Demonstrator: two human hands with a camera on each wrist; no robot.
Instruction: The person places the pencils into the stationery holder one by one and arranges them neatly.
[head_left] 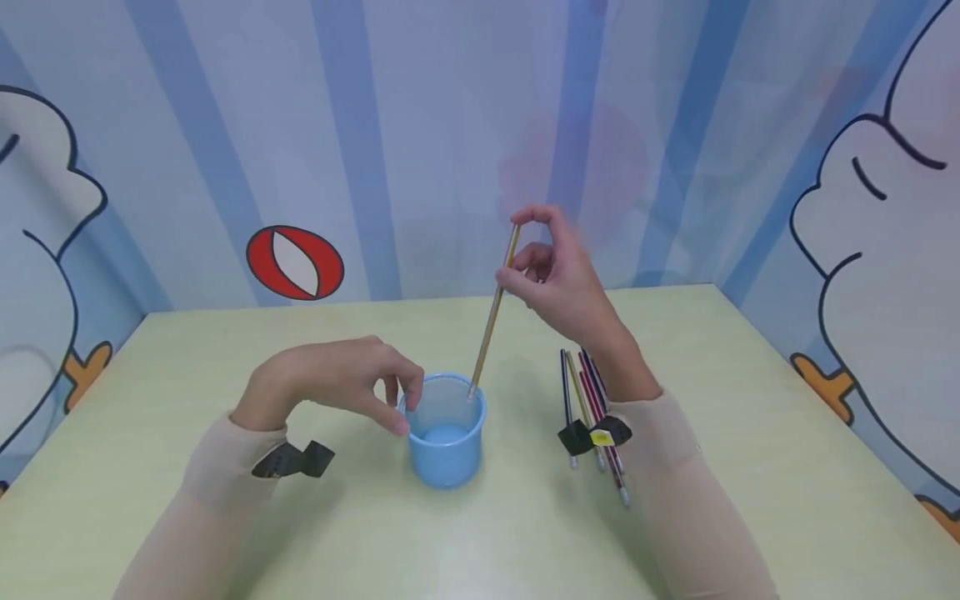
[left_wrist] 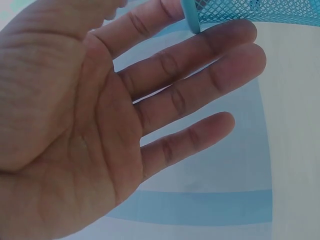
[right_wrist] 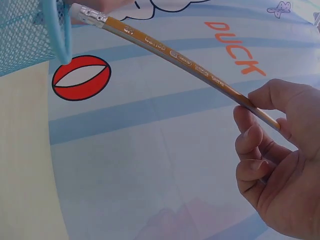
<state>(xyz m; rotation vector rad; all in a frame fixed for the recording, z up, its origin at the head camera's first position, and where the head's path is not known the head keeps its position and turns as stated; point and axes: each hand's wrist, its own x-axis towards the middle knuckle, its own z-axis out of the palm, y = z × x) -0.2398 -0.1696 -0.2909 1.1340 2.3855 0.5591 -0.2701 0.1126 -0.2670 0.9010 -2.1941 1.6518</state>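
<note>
A light blue mesh cup (head_left: 447, 465) stands upright on the table. My left hand (head_left: 348, 375) is at its left rim, thumb and index finger pinching the edge. The other fingers extend past the rim (left_wrist: 191, 15) in the left wrist view. My right hand (head_left: 558, 279) holds a gold-brown pencil (head_left: 492, 329) near its upper end, between thumb and fingers. The pencil slants with its white eraser (right_wrist: 82, 13) downward, and that end overlaps the cup's right rim in the head view.
Several pencils (head_left: 566, 387) in dark, gold and red colours lie in a loose bunch on the table (head_left: 360, 533), partly hidden under the right wrist. Behind the table rises a blue striped backdrop (head_left: 450, 167) with cartoon drawings, continuing along both sides.
</note>
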